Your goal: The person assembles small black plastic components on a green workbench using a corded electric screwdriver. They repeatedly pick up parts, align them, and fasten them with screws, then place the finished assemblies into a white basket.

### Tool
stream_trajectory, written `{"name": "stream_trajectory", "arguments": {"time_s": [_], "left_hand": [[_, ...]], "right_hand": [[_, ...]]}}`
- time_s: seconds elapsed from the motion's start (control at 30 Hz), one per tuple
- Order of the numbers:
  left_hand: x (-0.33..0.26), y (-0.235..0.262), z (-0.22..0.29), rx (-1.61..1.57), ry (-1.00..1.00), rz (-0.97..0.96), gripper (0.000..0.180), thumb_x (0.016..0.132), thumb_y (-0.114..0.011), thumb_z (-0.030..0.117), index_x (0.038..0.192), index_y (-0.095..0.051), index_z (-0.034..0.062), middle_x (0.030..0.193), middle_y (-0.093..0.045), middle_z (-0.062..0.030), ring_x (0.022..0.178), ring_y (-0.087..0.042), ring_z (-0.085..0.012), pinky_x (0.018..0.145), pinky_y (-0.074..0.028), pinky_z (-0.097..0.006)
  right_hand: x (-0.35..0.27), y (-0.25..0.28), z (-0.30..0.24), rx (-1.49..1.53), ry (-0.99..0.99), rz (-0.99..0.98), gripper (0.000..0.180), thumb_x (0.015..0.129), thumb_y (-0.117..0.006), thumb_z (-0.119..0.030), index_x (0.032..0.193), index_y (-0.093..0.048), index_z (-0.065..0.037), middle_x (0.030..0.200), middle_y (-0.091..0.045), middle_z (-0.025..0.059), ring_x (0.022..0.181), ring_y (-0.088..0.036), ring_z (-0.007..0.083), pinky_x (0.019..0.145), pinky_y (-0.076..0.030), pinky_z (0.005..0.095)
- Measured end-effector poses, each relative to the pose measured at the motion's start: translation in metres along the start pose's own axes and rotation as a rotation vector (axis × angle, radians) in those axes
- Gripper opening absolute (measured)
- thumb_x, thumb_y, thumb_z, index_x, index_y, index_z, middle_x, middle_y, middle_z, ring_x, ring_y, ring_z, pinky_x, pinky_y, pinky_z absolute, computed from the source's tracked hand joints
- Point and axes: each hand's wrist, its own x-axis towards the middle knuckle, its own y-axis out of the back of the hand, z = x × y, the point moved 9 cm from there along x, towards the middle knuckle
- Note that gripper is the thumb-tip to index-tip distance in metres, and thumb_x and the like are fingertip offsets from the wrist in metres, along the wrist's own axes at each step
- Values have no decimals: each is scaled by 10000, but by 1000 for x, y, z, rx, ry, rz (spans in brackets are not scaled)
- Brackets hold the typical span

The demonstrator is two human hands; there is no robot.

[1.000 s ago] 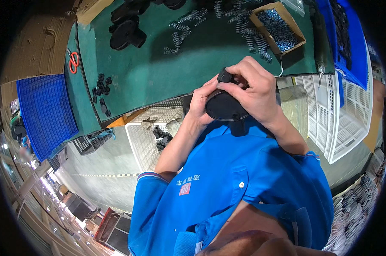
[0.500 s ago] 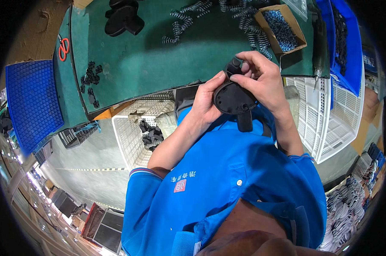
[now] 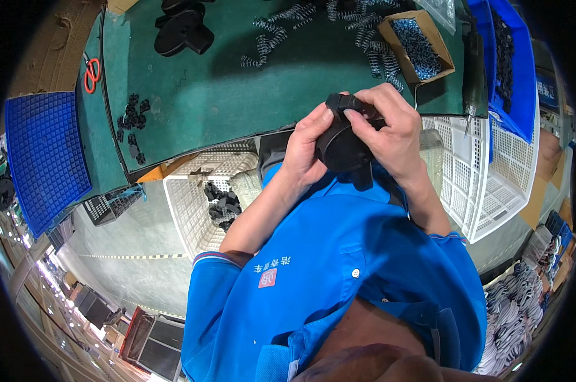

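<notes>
Just off the table's near edge, a black plastic housing (image 3: 345, 151) with a round body and short stubs is held between both hands. My left hand (image 3: 306, 145) grips its left side, with the thumb up along the upper stub. My right hand (image 3: 391, 127) closes around the upper right part, thumb pressed near the stub and fingers curled behind. Whether a smaller piece sits under the right fingers is hidden. Similar black housings (image 3: 181, 32) lie on the green table (image 3: 218, 89) at the far left.
Loose springs (image 3: 269, 38) and a cardboard box of small bluish metal parts (image 3: 450, 66) are at the back. A power screwdriver (image 3: 472, 83) stands at the right edge. Small black pieces (image 3: 133, 121) and red-handled scissors (image 3: 92, 75) lie left. White crates (image 3: 185, 204) flank me below the table.
The housing has been turned in my hands: its flat face with holes no longer faces up, and a smoother, darker side shows. My right fingers have curled further over the upper stub.
</notes>
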Motion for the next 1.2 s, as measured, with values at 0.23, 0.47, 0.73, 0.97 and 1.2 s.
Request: {"name": "stream_trajectory", "arguments": {"time_s": [0.23, 0.47, 0.73, 0.97, 1.2], "left_hand": [[-9, 3, 9, 116, -118, 100, 362, 966, -598, 107, 1302, -552, -21, 1210, -646, -126, 1067, -644, -188, 931, -541, -320], [-11, 1, 17, 249, -84, 78, 331, 942, -627, 86, 1249, -596, -34, 1140, -669, -122, 979, -666, -173, 877, -560, -306], [-9, 4, 34, 494, -40, 160, 338, 906, -677, 92, 1216, -632, -37, 1084, -677, -94, 939, -658, -159, 851, -542, -284], [12, -81, 99, 2033, -729, 81, 355, 703, -786, 122, 1039, -709, 40, 868, -635, -79, 852, -599, -269, 822, -452, -388], [28, -51, 83, 2179, -900, 153, 401, 692, -790, 203, 1055, -701, 60, 932, -623, -71, 934, -580, -270, 876, -394, -421]], "right_hand": [[-9, 4, 1, 89, -19, 81, 177, 733, -760, -16, 876, -659, 10, 783, -604, 106, 660, -618, 210, 576, -482, 302], [-6, 6, 2, 154, 85, -12, 167, 722, -762, -7, 848, -657, 23, 782, -623, 108, 668, -613, 214, 592, -476, 303], [-6, -5, 12, 172, 60, -75, 165, 727, -743, 3, 866, -662, 42, 776, -622, 118, 672, -598, 246, 607, -471, 323], [18, -31, 55, 45, 102, -46, 162, 752, -687, -54, 901, -688, 10, 844, -647, 119, 774, -657, 285, 660, -515, 355], [14, -48, 71, -251, 66, 59, 170, 724, -621, -2, 862, -678, -85, 835, -589, 73, 760, -635, 294, 615, -505, 406]]}}
